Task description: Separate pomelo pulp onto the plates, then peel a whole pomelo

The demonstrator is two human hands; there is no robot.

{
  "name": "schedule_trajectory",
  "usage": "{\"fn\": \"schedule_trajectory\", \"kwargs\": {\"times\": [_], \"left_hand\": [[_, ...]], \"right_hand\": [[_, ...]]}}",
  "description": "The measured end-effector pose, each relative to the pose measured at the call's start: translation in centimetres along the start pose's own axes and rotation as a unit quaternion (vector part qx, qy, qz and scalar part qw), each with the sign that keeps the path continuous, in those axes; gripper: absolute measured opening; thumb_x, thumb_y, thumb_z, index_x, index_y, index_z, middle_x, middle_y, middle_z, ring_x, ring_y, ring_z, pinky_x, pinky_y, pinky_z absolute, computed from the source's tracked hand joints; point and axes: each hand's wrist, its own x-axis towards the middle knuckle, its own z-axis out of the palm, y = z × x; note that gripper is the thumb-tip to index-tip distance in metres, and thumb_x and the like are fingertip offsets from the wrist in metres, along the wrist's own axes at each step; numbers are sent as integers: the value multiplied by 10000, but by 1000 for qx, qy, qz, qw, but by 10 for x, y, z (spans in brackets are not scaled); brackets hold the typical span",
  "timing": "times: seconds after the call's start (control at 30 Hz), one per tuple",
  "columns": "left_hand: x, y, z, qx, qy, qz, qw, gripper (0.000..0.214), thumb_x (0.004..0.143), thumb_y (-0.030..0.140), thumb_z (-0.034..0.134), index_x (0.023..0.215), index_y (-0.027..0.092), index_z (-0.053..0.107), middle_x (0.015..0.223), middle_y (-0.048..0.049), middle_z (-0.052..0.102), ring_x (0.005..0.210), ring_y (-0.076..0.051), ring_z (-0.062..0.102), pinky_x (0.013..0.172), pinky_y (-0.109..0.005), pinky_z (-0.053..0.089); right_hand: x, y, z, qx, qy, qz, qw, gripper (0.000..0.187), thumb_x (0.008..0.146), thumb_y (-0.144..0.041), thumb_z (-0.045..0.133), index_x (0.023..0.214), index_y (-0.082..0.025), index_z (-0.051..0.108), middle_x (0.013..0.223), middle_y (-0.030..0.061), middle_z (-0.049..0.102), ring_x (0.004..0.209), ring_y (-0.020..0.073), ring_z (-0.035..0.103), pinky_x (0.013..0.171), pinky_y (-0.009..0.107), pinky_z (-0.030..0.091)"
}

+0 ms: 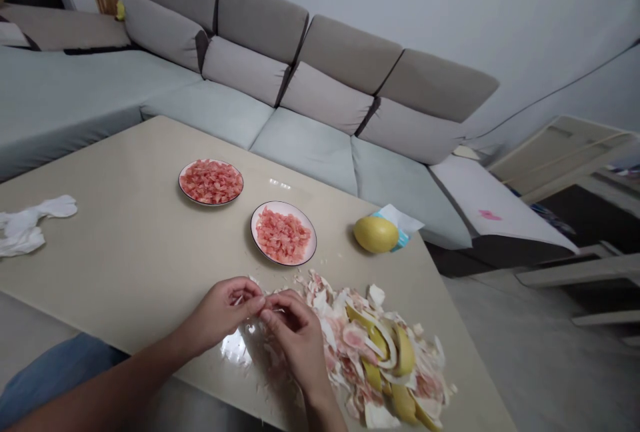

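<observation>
My left hand [226,312] and my right hand [296,333] meet fingertip to fingertip above the near side of the table. Both are closed in a pinch, and what lies between the fingers is too small and hidden to make out. Just beyond them is a white plate with a dark rim [257,245], bearing pink pomelo pulp [283,235]. A second such plate [183,195], heaped fuller with pomelo pulp [212,181], stands farther back to the left. Beside my right hand spreads a pile of pomelo peel and membranes [385,352].
A whole yellow pomelo [375,234] rests against a white and blue packet [406,227] near the table's right edge. Crumpled white tissue [30,225] lies at the left. A grey sofa [310,145] runs behind the table [150,245]. Wet spots shine beneath my hands.
</observation>
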Motion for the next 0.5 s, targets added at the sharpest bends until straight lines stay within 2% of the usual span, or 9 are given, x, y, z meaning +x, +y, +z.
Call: {"fn": "schedule_trajectory", "kwargs": {"times": [0.17,0.3,0.5], "left_hand": [[-4,7,3,-5,33,1,999,327,814,477,606,833,152,624,618,49,483,467,-51,300,402,-171,218],[-5,4,5,-46,36,5,998,314,829,475,593,837,161,601,637,55,480,462,-40,294,398,-161,218],[-5,2,6,-86,32,6,996,348,826,512,589,860,166,575,684,50,504,436,-23,283,373,-152,212]], "right_hand": [[2,3,2,80,-3,14,997,101,782,-306,717,818,-213,704,805,16,632,754,155,607,684,238,481],[3,9,7,115,0,19,993,138,798,-337,697,832,-204,696,803,23,636,772,168,603,716,260,479],[0,13,12,147,17,32,988,178,793,-372,689,819,-196,683,765,20,623,728,170,588,682,271,480]]}}
